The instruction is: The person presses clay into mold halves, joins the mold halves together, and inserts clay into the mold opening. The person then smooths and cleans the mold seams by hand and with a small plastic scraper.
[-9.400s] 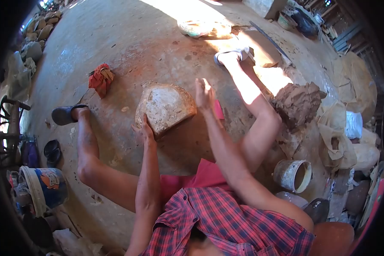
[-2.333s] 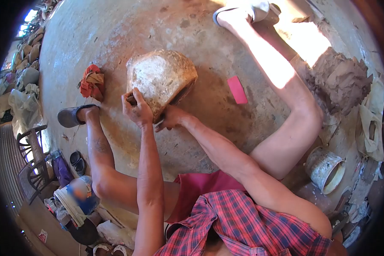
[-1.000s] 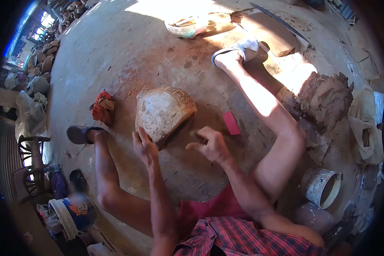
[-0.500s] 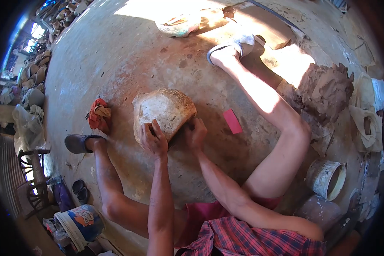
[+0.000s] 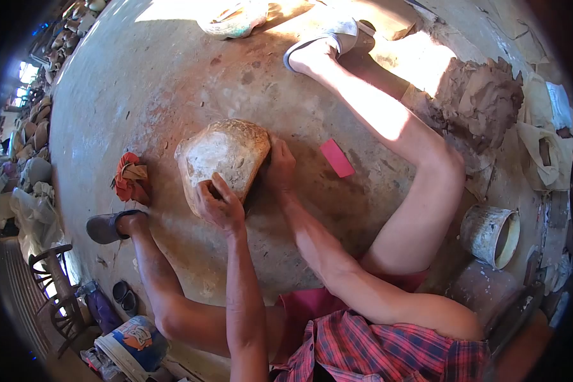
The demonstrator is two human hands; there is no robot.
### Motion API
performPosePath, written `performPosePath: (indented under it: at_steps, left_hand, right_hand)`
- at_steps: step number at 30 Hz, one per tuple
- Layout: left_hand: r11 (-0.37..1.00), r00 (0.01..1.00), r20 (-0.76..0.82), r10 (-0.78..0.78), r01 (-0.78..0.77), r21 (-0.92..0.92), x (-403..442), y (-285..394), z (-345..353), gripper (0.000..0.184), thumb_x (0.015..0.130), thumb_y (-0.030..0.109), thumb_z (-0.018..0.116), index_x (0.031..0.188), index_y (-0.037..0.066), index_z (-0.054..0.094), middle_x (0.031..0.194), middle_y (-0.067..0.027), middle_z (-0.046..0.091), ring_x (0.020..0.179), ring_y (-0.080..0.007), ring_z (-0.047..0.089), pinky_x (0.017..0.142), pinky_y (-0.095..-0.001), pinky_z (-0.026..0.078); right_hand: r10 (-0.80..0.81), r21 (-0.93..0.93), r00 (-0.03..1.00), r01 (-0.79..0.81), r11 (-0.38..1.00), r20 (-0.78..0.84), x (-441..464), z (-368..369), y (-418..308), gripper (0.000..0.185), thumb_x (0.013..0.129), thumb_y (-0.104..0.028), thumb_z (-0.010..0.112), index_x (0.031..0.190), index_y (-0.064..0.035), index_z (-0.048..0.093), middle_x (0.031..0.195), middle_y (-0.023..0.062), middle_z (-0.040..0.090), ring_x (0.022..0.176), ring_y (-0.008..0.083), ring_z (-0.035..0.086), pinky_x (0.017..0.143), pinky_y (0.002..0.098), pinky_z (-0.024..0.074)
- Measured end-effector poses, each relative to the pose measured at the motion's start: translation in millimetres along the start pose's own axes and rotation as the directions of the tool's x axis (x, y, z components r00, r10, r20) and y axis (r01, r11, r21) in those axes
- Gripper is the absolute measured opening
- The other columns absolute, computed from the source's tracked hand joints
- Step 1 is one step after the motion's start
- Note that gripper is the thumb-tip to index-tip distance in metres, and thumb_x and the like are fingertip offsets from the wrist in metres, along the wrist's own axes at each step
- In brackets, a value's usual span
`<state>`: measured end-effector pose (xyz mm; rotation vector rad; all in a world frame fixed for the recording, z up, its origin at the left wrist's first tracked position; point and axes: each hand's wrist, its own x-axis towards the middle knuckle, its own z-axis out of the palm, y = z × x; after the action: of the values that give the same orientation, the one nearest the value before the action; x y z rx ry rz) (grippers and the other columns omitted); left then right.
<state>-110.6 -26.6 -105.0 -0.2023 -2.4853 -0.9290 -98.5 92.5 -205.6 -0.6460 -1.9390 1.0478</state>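
Both hands are at a domed, clay-crusted block (image 5: 219,149), which rests on the floor (image 5: 140,95) between the spread legs (image 5: 388,124). Left hand (image 5: 221,202): fingers loosely curled against the near face; whether they grip anything cannot be told. Right hand (image 5: 280,167): set at the shadowed right edge, fingertips largely hidden, so its hold cannot be confirmed.

Likely faults: the block may rock or slide if the right hand presses harder than the left braces. Fingers may be pinched under the right edge if the block tips that way. Crust may flake if fingertips drag across it. A rightward slide could strike the flat red pad (image 5: 337,158), which lies nearby, apart from the block.
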Motion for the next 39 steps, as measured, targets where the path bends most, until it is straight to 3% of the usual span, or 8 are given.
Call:
performPosePath:
  at_steps: [8,15,28,32,35,36,38,39]
  left_hand:
    - [0.998,1.000,-0.017,-0.021,0.021,0.054,-2.4,11.9,3.4,0.031,0.101,0.025,0.069,0.084,0.000,0.062,0.079,-0.0143,0.061,0.075,-0.0344,0.060,0.071,-0.0478,0.047]
    - [0.997,1.000,-0.009,-0.003,0.004,0.080,-5.3,5.3,4.0,0.033,0.103,0.029,0.066,0.092,-0.002,0.065,0.087,-0.0206,0.064,0.083,-0.0418,0.062,0.076,-0.0530,0.047]
    - [0.983,0.998,0.048,-0.051,0.041,0.177,-4.9,7.9,0.6,0.037,0.104,0.033,0.066,0.097,-0.003,0.068,0.094,-0.0220,0.068,0.090,-0.0427,0.064,0.082,-0.0546,0.048]
    - [0.984,0.998,-0.039,0.050,-0.043,0.170,-6.7,0.0,4.5,0.042,0.105,0.036,0.063,0.103,-0.005,0.069,0.100,-0.0259,0.069,0.096,-0.0447,0.065,0.087,-0.0549,0.049]
    - [0.988,0.997,0.036,-0.069,0.064,0.139,-6.2,-8.1,6.0,0.045,0.105,0.038,0.063,0.109,-0.007,0.071,0.107,-0.0278,0.071,0.101,-0.0452,0.065,0.090,-0.0541,0.049]
    - [0.989,0.999,-0.040,0.025,-0.018,0.148,-6.8,-5.9,6.5,0.049,0.105,0.040,0.062,0.114,-0.008,0.071,0.113,-0.0289,0.071,0.103,-0.0458,0.066,0.091,-0.0542,0.050]
    - [0.991,1.000,0.003,-0.017,0.017,0.135,-6.1,-9.1,3.4,0.051,0.105,0.040,0.061,0.115,-0.009,0.071,0.113,-0.0292,0.072,0.104,-0.0461,0.066,0.092,-0.0542,0.050]
    - [0.991,0.998,0.031,-0.051,0.047,0.126,-3.7,-7.2,1.9,0.052,0.106,0.041,0.061,0.116,-0.009,0.071,0.113,-0.0295,0.072,0.105,-0.0464,0.066,0.093,-0.0542,0.050]
  right_hand:
    - [0.062,0.029,0.998,-0.063,0.998,0.023,12.6,-4.5,4.6,0.074,0.084,-0.012,0.078,0.152,-0.0051,0.051,0.121,0.0208,0.070,0.106,0.0396,0.071,0.092,0.0469,0.0585]
    - [-0.036,-0.076,0.991,0.046,0.996,0.130,15.1,-8.6,20.8,0.073,0.084,-0.012,0.078,0.152,-0.0064,0.052,0.127,0.0207,0.068,0.114,0.0403,0.068,0.096,0.0471,0.0567]
    - [-0.050,-0.078,0.955,0.076,0.994,0.292,37.7,-32.1,28.0,0.064,0.086,-0.012,0.077,0.146,-0.0061,0.058,0.136,0.0231,0.064,0.127,0.0397,0.062,0.105,0.0472,0.0521]
    - [-0.096,-0.042,0.927,0.119,0.992,0.362,37.1,-71.2,35.2,0.062,0.086,-0.012,0.077,0.145,-0.0060,0.060,0.138,0.0238,0.063,0.131,0.0395,0.061,0.108,0.0473,0.0507]
    - [-0.136,-0.102,0.970,0.159,0.982,0.203,67.9,-164.2,18.3,0.060,0.086,-0.012,0.077,0.143,-0.0060,0.061,0.141,0.0243,0.062,0.134,0.0393,0.059,0.110,0.0473,0.0496]
    - [-0.068,-0.210,0.994,0.085,0.974,0.087,97.5,-220.6,-4.9,0.058,0.086,-0.017,0.080,0.140,-0.0060,0.062,0.141,0.0243,0.061,0.135,0.0375,0.059,0.107,0.0453,0.0520]
    - [0.070,-0.365,0.986,-0.121,0.923,-0.150,157.8,-334.7,-53.8,0.056,0.086,-0.027,0.084,0.134,-0.0060,0.064,0.143,0.0244,0.059,0.135,0.0338,0.060,0.099,0.0415,0.0569]
    - [0.017,-0.486,0.973,-0.130,0.864,-0.231,172.2,-377.5,-37.7,0.068,0.084,-0.028,0.087,0.140,-0.0057,0.056,0.148,0.0253,0.053,0.138,0.0370,0.055,0.103,0.0442,0.0540]
